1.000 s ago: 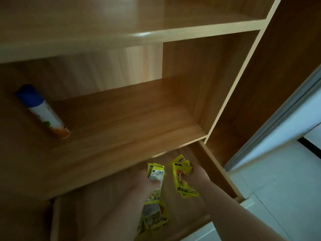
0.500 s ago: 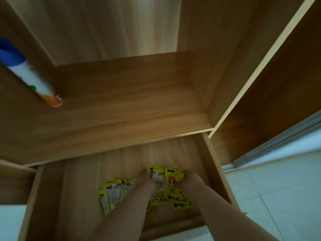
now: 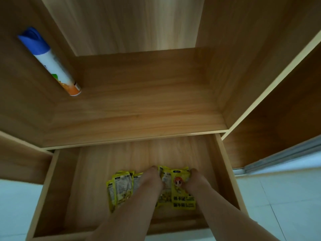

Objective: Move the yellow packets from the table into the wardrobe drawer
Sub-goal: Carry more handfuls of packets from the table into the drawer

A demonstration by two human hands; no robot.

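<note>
Both hands are reaching into the open drawer (image 3: 227,173). The left hand (image 3: 152,179) and right hand (image 3: 194,180) are flanking and touching the yellow packets (image 3: 179,186) lying on its floor. Their fingers are hidden, so I cannot tell the grip. A spray can (image 3: 50,61) is sitting on the shelf (image 3: 139,110) above.

Packets (image 3: 119,186) in the drawer (image 3: 52,188), toward its front, shelf (image 3: 139,110) above and behind, spray can (image 3: 50,61) at shelf's left
</note>
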